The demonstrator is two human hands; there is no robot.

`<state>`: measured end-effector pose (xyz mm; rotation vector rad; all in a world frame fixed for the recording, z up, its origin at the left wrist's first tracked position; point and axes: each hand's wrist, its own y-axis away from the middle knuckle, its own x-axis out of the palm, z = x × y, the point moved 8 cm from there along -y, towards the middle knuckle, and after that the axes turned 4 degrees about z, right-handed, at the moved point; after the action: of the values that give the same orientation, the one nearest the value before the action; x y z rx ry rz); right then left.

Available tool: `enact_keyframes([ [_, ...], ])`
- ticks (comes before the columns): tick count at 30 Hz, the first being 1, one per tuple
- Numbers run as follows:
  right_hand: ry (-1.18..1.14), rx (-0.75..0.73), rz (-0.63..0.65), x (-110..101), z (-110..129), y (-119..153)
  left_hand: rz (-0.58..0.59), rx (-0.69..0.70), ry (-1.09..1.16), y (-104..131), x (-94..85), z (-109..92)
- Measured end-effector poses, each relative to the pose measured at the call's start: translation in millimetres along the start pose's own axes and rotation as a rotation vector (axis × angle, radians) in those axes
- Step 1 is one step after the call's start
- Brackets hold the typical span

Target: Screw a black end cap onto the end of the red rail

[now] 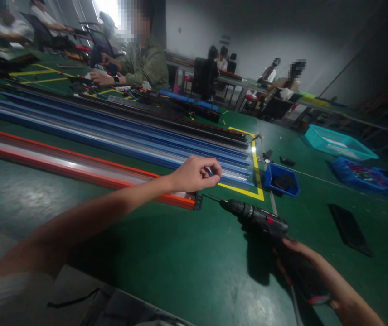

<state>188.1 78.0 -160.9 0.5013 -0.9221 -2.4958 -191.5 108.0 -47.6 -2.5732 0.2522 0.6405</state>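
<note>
Drill point(265, 222) firmly in right hand point(307, 256), seemingly angled to face the orange rail point(180, 201) beneath curled left hand point(196, 173), contents unclear!

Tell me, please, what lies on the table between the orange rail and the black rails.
The blue rails lie there, side by side on the green tabletop, between the orange rail and the black rails, as the head view shows.
</note>
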Motion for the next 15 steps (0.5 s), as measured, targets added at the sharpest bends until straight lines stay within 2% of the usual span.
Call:
enact_keyframes([
  [3, -0.43, 0.119, 0.063, 4, -15, -10, -0.091, -0.141, 0.363, 19, 6.4, 15],
  [4, -0.541, 0.091, 0.127, 7, -12, -16, -0.129, -0.17, 0.446, 24, 7.1, 20],
  [8, -0.75, -0.043, 0.583, 28, 9, -32, -0.26, -0.325, 0.635, 35, 7.8, 39],
  [10, -0.803, -0.094, 0.684, 27, 15, -38, -0.275, -0.416, 0.697, 37, 10.6, 46],
  [13, -0.798, -0.069, 0.738, 27, 13, -46, -0.269, -0.476, 0.737, 38, 12.6, 52],
  [15, -0.805, -0.01, 0.698, 27, 9, -49, -0.268, -0.477, 0.738, 38, 11.4, 53],
])
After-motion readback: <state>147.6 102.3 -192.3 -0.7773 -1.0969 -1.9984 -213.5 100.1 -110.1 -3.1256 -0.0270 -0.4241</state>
